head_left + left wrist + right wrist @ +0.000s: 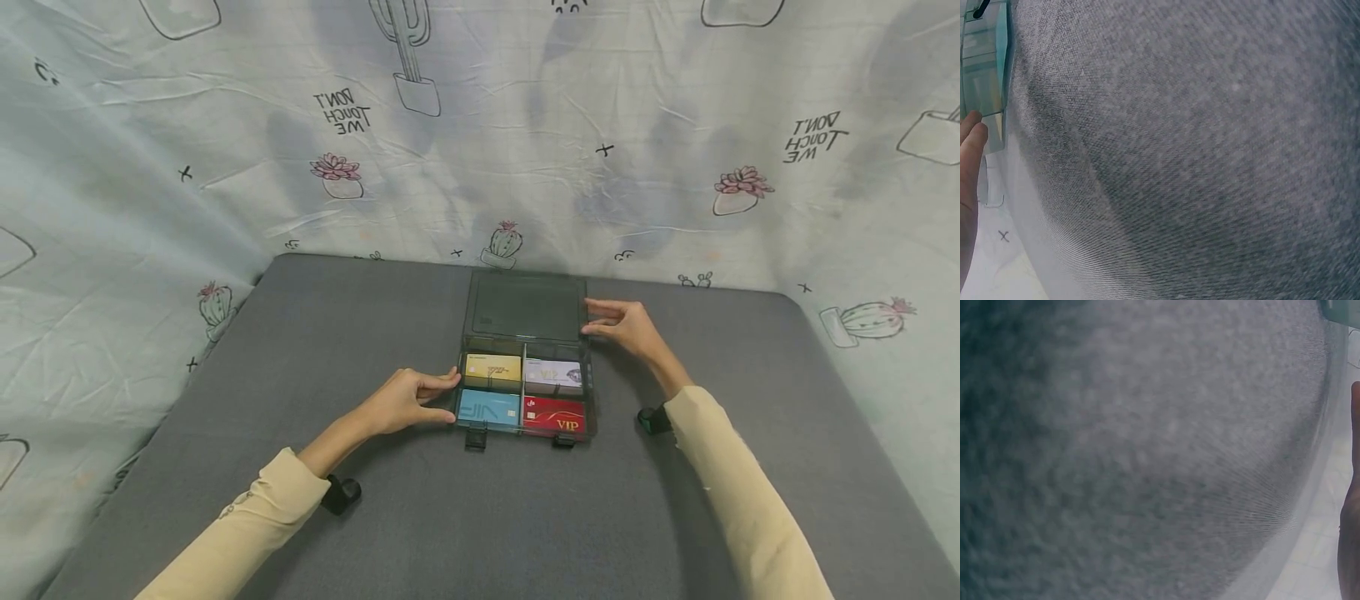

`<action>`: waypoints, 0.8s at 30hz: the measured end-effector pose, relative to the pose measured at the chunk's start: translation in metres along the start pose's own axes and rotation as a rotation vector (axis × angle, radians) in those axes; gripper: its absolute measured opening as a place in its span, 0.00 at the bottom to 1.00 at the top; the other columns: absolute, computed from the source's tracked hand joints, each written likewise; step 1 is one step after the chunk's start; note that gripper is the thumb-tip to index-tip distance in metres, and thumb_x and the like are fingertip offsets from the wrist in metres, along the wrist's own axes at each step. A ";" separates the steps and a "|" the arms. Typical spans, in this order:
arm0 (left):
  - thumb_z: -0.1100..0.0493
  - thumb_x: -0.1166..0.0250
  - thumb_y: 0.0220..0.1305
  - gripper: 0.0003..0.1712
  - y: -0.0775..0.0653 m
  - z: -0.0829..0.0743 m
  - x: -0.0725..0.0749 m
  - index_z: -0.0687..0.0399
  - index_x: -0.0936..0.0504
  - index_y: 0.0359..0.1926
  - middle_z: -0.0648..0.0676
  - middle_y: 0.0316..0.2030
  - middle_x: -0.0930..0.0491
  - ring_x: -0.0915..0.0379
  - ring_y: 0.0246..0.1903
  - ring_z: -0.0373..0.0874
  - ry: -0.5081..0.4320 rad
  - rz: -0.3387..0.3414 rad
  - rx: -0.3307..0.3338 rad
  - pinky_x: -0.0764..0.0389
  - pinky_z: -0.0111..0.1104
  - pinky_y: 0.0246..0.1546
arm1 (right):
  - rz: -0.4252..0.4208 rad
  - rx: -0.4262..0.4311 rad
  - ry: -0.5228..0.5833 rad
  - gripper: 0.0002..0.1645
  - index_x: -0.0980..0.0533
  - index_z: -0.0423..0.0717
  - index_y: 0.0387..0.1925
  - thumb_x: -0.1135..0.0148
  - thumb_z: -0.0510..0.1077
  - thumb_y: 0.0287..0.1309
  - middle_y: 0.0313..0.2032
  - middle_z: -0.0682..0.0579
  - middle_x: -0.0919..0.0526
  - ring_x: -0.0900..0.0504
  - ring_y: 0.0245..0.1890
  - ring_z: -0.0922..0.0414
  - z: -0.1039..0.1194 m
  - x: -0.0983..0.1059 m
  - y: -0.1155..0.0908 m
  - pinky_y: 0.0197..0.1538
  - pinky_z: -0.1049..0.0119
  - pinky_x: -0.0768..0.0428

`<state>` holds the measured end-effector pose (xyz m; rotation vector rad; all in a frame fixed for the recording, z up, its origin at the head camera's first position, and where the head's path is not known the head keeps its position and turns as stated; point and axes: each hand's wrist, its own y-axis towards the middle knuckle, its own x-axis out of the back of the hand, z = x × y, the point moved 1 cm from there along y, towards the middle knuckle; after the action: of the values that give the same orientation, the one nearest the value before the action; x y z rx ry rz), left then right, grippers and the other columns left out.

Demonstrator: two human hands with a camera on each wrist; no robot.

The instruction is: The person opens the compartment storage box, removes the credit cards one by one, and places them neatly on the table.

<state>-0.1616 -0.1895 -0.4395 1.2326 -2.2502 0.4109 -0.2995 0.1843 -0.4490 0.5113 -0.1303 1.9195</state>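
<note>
A dark see-through plastic box [522,386] lies on the table with its lid [528,306] folded back, away from me. Dividers split it into compartments holding a gold card [492,367], a silver card [553,372], a blue card [489,408] and a red VIP card [553,414]. At the box's left side, my left hand [401,402] touches the wall with fairly straight fingers and thumb. My right hand [626,323] reaches the lid's right edge, fingers extended; firm contact is hard to tell. Both wrist views show only part of each hand.
Two latches, left latch [476,438] and right latch [564,442], stick out from the box's front. Grey cloth covers the table [360,317]. A white curtain [525,150] printed with cacti hangs behind and at both sides.
</note>
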 end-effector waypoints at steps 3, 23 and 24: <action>0.59 0.27 0.52 0.36 0.001 0.000 0.000 0.66 0.28 0.62 0.64 0.64 0.36 0.32 0.60 0.54 -0.013 0.002 0.006 0.23 0.35 0.53 | 0.015 -0.021 0.026 0.31 0.29 0.30 0.60 0.32 0.34 0.54 0.56 0.33 0.26 0.15 0.36 0.67 -0.001 0.000 -0.001 0.40 0.73 0.16; 0.60 0.27 0.52 0.36 0.003 -0.002 0.002 0.66 0.28 0.61 0.64 0.64 0.36 0.33 0.60 0.53 -0.016 0.007 0.021 0.22 0.35 0.53 | 0.013 -0.129 -0.031 0.33 0.27 0.33 0.60 0.29 0.42 0.54 0.58 0.38 0.24 0.18 0.39 0.70 -0.011 -0.002 -0.001 0.41 0.74 0.17; 0.60 0.27 0.52 0.36 0.003 -0.002 0.002 0.66 0.28 0.61 0.64 0.64 0.36 0.33 0.60 0.53 -0.017 0.007 0.021 0.22 0.34 0.53 | 0.015 -0.133 -0.033 0.33 0.27 0.33 0.60 0.29 0.42 0.53 0.58 0.38 0.24 0.18 0.39 0.70 -0.011 -0.002 0.000 0.41 0.74 0.17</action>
<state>-0.1643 -0.1886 -0.4366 1.2432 -2.2704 0.4289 -0.3016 0.1862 -0.4598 0.4535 -0.2822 1.9029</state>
